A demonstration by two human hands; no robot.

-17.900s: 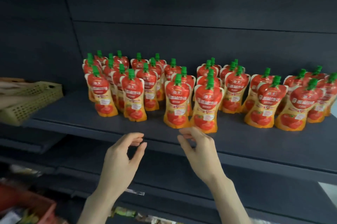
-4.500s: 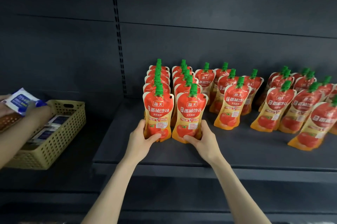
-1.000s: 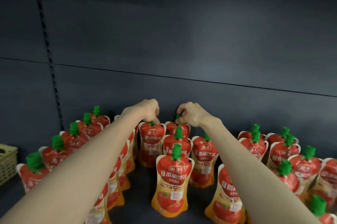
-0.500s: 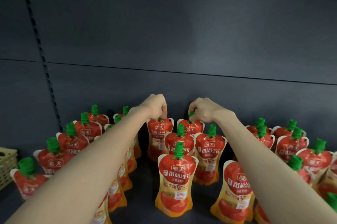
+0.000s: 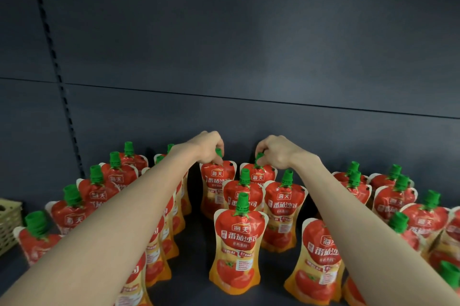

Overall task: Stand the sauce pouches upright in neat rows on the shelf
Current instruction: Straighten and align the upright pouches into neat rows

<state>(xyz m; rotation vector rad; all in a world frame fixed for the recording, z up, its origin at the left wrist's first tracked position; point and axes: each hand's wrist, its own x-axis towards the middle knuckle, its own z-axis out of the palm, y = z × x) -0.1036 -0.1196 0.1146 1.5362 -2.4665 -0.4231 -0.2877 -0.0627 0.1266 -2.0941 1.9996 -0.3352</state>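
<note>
Head view, working near to far. Noting a front pouch (image 5: 239, 243) standing upright on the shelf (image 5: 196, 268) toward its front edge, between both forearms. Seeing more sauce pouches (image 5: 98, 193) standing in files toward the left edge, and in a looser cluster toward the right edge. Catching a yellow basket (image 5: 8, 223) by the left edge. Further back, pinching the green cap (image 5: 218, 152) of the left rear pouch (image 5: 216, 186) with the left hand (image 5: 207, 147), fingers curling tight on it. Pinching the cap of the right rear pouch (image 5: 263, 175) likewise with the right hand (image 5: 273, 152), fingers clamping together. Finding both held pouches upright near the back edge, just beside each other, below the dark back panel (image 5: 249, 56).
</note>
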